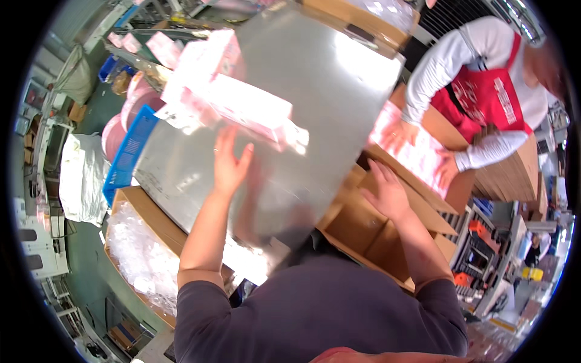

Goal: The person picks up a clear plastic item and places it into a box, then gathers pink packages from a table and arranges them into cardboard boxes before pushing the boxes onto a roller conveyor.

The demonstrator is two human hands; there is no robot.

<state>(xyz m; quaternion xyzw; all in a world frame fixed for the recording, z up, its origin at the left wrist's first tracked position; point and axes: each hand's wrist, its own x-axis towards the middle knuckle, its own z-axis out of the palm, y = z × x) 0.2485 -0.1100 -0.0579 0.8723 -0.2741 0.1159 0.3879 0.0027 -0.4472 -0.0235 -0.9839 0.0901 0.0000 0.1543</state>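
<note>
My left hand (231,164) reaches over the metal table (296,72), thumb spread from the fingers and palm free. Its fingertips are at the near edge of a long pink-and-white box (251,107); whether they touch it I cannot tell. That box lies among more pink-and-white boxes, one of them a taller box (203,63) behind it. Over to the right, my right hand (387,192) is open with stretched fingers, above the edge of an open cardboard carton (357,227). I see nothing held in it.
Across the carton a co-worker in a red apron (484,100) presses both hands on pink packages (414,148) in another carton. At my left are a blue plastic crate (130,151) and a carton of clear plastic pieces (142,260). Flattened cardboard (508,166) is stacked at right.
</note>
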